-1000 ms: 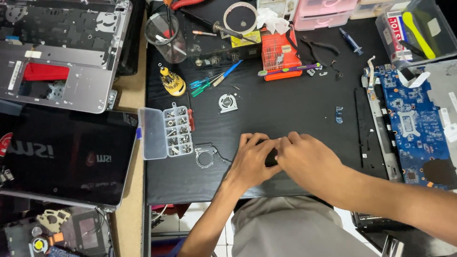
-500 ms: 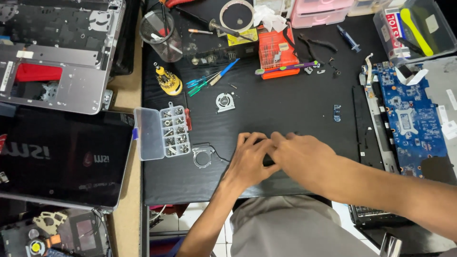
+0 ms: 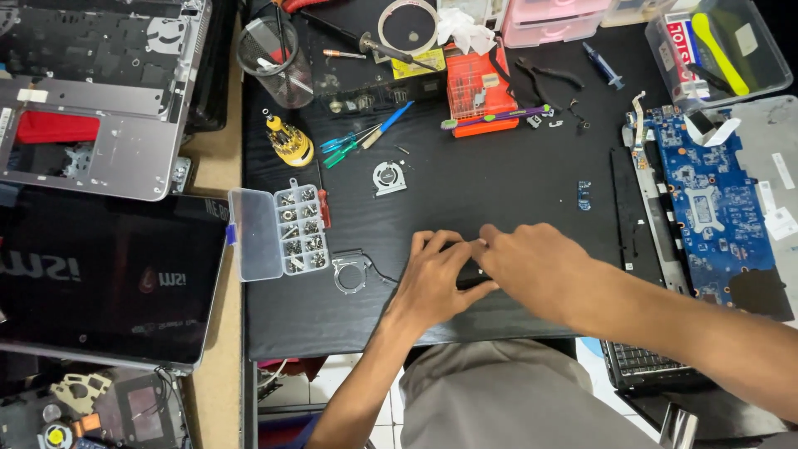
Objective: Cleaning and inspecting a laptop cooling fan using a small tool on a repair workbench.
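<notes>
A black mat [image 3: 499, 183] covers the tan wooden table [image 3: 218, 158]. Far on it sits an orange-red case [image 3: 475, 90]; at right lies a blue circuit board [image 3: 715, 208]. A yellow screwdriver handle [image 3: 291, 143] stands far left, near a clear screw box [image 3: 278, 231].

Black work mat [image 3: 465, 199] on wooden bench [image 3: 218, 166], white-tiled floor [image 3: 382, 416] below — bright, even light

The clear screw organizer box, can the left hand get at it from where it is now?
Probably yes. The screw organizer box lies open left of the left hand, with only a small metal bracket on the black mat between them.
</notes>
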